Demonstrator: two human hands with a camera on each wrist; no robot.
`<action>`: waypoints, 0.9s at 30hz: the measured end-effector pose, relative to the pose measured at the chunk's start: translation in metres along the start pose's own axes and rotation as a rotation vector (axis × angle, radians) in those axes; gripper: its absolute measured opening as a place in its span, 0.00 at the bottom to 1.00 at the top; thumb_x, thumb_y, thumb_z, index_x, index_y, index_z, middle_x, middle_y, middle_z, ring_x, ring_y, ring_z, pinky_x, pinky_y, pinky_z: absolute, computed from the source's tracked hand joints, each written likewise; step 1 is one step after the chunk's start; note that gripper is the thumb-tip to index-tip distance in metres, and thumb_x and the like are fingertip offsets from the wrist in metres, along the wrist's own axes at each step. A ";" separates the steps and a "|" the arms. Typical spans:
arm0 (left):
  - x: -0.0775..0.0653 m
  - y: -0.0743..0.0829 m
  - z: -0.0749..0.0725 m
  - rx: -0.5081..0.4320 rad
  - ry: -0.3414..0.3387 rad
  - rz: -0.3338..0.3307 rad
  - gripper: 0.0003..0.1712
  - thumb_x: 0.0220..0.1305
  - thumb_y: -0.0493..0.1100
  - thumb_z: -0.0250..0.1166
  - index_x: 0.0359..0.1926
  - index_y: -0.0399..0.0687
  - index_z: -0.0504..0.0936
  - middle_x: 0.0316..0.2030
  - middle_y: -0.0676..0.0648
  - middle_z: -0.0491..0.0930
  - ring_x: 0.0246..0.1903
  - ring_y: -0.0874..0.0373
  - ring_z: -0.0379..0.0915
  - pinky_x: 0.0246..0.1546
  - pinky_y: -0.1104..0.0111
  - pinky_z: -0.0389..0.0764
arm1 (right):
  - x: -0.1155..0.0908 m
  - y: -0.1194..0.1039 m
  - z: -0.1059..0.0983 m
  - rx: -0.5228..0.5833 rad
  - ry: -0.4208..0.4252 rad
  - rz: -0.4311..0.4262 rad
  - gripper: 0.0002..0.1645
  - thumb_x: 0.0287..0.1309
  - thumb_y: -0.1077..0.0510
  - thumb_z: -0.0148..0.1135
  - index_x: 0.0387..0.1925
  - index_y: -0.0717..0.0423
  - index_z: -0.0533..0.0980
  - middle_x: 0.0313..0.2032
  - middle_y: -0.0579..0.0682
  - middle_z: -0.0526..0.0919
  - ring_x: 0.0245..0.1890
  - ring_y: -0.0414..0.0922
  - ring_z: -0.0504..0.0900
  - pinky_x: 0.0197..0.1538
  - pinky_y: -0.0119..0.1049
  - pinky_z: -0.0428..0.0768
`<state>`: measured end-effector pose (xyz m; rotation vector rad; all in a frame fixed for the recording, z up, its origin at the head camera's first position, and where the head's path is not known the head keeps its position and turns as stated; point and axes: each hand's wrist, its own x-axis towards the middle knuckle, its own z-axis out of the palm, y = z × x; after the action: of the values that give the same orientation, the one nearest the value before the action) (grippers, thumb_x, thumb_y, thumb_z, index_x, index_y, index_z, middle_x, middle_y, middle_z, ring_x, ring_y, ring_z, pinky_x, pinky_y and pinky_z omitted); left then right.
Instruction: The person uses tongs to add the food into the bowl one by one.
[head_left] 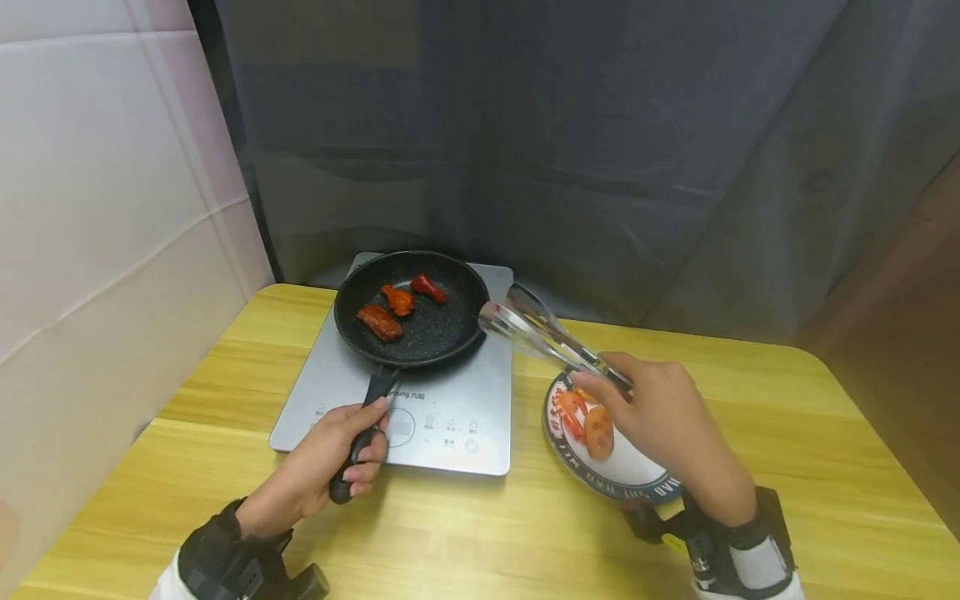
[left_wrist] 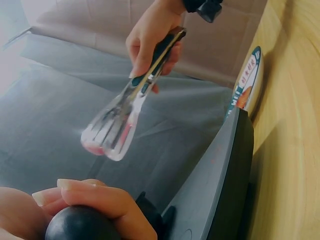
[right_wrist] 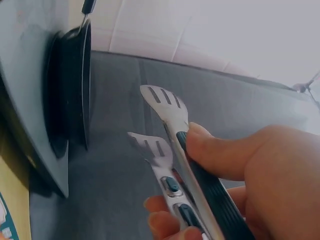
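Observation:
My left hand [head_left: 330, 450] grips the black handle [head_left: 381, 387] of a frying pan [head_left: 450, 333]. In the pan lie a browned slab of meat [head_left: 380, 322], an orange drumstick [head_left: 398, 300] and a darker red drumstick [head_left: 428, 288]. My right hand [head_left: 671, 417] holds metal tongs [right_wrist: 170, 117] with dark green grips. Their slotted tips are apart, just right of the pan's rim, and the right wrist view shows no food between them. Below that hand is a round plate [head_left: 637, 468] with an orange-red piece [head_left: 572, 414] and a brown oval piece [head_left: 599, 432], partly covered by the hand.
The pan rests on a silver induction cooker [head_left: 491, 417] with touch controls along its front. Both stand on a yellow wooden table [head_left: 450, 533]. A dark grey curtain [head_left: 562, 150] hangs behind, and a white panel [head_left: 112, 183] borders the left side.

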<state>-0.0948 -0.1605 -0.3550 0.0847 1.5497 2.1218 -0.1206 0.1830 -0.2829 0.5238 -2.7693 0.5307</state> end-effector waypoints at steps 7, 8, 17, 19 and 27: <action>0.000 0.000 -0.001 -0.001 0.001 0.000 0.19 0.76 0.53 0.45 0.38 0.40 0.58 0.17 0.54 0.58 0.10 0.66 0.53 0.10 0.76 0.62 | -0.008 0.021 -0.007 -0.069 -0.014 0.033 0.29 0.61 0.41 0.61 0.47 0.64 0.79 0.18 0.45 0.73 0.20 0.45 0.70 0.26 0.39 0.69; 0.000 -0.001 0.000 -0.001 0.001 -0.001 0.19 0.76 0.53 0.45 0.38 0.40 0.58 0.17 0.54 0.58 0.10 0.66 0.53 0.10 0.76 0.62 | -0.010 0.024 -0.007 -0.073 -0.021 0.039 0.29 0.62 0.41 0.61 0.47 0.63 0.79 0.19 0.45 0.75 0.21 0.45 0.71 0.27 0.40 0.70; 0.000 -0.001 -0.001 -0.003 0.014 -0.002 0.19 0.76 0.52 0.44 0.37 0.40 0.59 0.17 0.54 0.58 0.10 0.66 0.53 0.09 0.76 0.62 | -0.031 0.052 -0.012 -0.127 -0.071 0.100 0.31 0.60 0.37 0.59 0.44 0.62 0.79 0.24 0.50 0.81 0.24 0.48 0.77 0.33 0.53 0.78; 0.000 -0.001 -0.001 -0.004 0.017 -0.005 0.19 0.76 0.52 0.44 0.37 0.40 0.59 0.17 0.54 0.58 0.10 0.66 0.53 0.09 0.76 0.62 | -0.036 0.059 -0.016 -0.130 -0.082 0.108 0.30 0.60 0.37 0.60 0.44 0.61 0.79 0.24 0.49 0.81 0.23 0.47 0.77 0.32 0.52 0.77; 0.000 -0.002 -0.001 -0.014 0.014 -0.004 0.19 0.76 0.53 0.45 0.38 0.40 0.59 0.17 0.53 0.58 0.10 0.66 0.53 0.09 0.76 0.63 | -0.059 0.097 -0.026 -0.181 -0.101 0.124 0.26 0.60 0.41 0.62 0.41 0.61 0.80 0.22 0.47 0.79 0.21 0.45 0.73 0.28 0.50 0.75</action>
<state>-0.0944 -0.1607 -0.3567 0.0617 1.5414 2.1338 -0.1010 0.2954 -0.3079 0.3491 -2.9230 0.2814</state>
